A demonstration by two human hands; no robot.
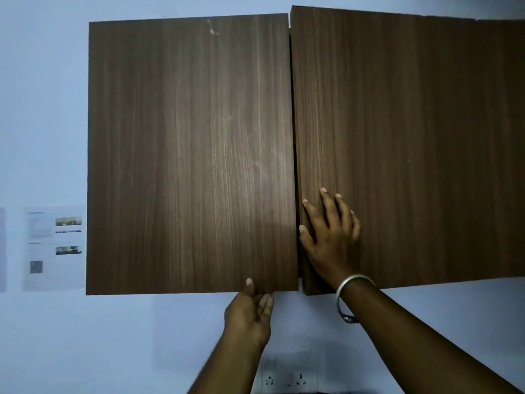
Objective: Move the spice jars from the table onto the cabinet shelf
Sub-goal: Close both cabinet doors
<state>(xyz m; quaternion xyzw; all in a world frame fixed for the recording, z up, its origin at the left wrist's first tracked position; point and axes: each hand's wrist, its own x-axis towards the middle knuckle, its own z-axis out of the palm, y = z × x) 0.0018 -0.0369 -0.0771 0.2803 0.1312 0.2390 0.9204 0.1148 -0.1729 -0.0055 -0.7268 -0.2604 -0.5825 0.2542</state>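
A brown wood-grain wall cabinet fills the view, with a left door [190,155] and a right door [397,149]. The right door stands slightly ajar, leaving a dark gap at the centre seam. My left hand [251,311] grips the bottom edge of the left door near its right corner, thumb on the front face. My right hand [329,237] lies flat with fingers spread on the right door, beside the seam; a silver bangle sits on its wrist. No spice jars or table are in view. The shelf inside is hidden.
A pale blue wall surrounds the cabinet. Printed paper sheets [54,245] hang on the wall at the left. A white socket plate [288,378] sits on the wall below the cabinet, between my forearms.
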